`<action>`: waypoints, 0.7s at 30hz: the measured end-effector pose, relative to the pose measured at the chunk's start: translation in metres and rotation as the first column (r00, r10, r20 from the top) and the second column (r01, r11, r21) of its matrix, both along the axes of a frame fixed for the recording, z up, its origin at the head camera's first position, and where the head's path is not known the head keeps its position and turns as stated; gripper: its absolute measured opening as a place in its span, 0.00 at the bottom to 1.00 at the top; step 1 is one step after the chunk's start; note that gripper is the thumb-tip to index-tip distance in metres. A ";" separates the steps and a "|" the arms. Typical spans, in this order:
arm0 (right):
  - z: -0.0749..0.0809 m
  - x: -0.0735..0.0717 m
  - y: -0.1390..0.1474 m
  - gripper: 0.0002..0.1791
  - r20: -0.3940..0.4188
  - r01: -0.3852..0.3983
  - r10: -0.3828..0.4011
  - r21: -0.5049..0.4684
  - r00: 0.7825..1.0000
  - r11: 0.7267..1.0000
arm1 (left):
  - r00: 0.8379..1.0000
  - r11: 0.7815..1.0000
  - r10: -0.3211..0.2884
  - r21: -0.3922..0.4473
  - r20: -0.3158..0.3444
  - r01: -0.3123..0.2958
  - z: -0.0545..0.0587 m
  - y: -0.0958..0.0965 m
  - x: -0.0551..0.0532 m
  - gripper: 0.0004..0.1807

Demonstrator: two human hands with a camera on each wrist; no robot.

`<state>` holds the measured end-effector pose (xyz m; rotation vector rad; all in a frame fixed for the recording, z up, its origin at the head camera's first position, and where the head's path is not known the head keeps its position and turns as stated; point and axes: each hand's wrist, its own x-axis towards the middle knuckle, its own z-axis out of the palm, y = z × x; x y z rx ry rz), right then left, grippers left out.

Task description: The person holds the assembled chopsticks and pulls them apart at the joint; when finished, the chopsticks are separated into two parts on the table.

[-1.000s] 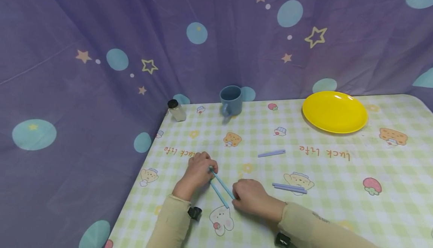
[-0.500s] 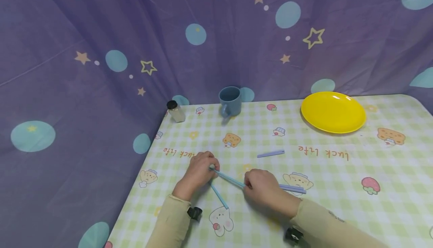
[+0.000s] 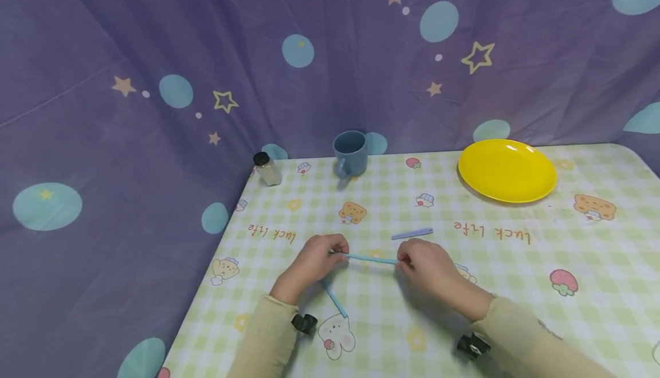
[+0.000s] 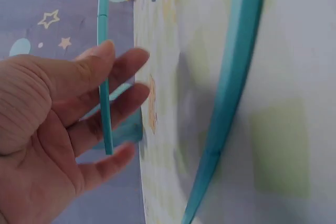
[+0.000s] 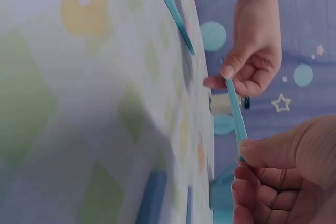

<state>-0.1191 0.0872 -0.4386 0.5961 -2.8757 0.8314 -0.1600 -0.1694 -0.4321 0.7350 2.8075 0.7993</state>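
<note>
Between my two hands a slim teal stick [image 3: 371, 259] stretches almost level above the table. In the left wrist view it has a seam across it. My left hand [image 3: 315, 259] pinches one end with the thumb over the fingers; the remaining fingers are spread in the left wrist view. The other end is pinched by my right hand [image 5: 281, 166], thumb on top and fingers curled beneath. A second teal stick [image 3: 335, 299] lies on the cloth below my left hand, apart from it. A short purple double stick [image 3: 412, 233] lies just beyond my right hand.
The checked tablecloth [image 3: 371, 332] covers the table. Towards the back stand a black-capped jar [image 3: 268, 169], a blue mug [image 3: 352, 154] and a yellow plate [image 3: 507, 170]. A purple patterned curtain [image 3: 206, 51] hangs behind and at the left. A purple stick [image 5: 152, 198] shows near my right hand.
My right hand has moved right and away from me, swinging the teal stick from slanted to nearly level. My left hand has shifted slightly right. The second purple pair is now hidden in the head view.
</note>
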 end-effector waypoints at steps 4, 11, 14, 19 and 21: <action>0.003 -0.001 0.014 0.09 -0.011 0.000 0.000 -0.018 1.000 1.000 | 0.998 0.996 -0.034 0.081 0.061 0.029 -0.001 0.008 0.000 0.05; 0.002 0.000 0.037 0.10 -0.046 0.003 -0.006 -0.049 0.999 0.999 | 0.986 0.971 -0.117 0.221 0.116 0.089 -0.010 0.024 0.000 0.02; 0.003 0.000 0.045 0.10 -0.026 0.011 -0.012 -0.060 1.000 0.998 | 0.982 0.955 -0.146 0.277 0.123 0.107 -0.014 0.033 0.001 0.03; 0.005 0.001 0.057 0.10 0.013 0.047 -0.046 -0.070 0.999 0.996 | 0.981 0.934 -0.148 0.343 0.127 0.097 -0.019 0.049 0.003 0.04; 0.005 0.002 0.061 0.10 0.017 0.051 -0.050 -0.069 0.999 0.996 | 0.982 0.932 -0.141 0.351 0.123 0.090 -0.019 0.057 0.005 0.04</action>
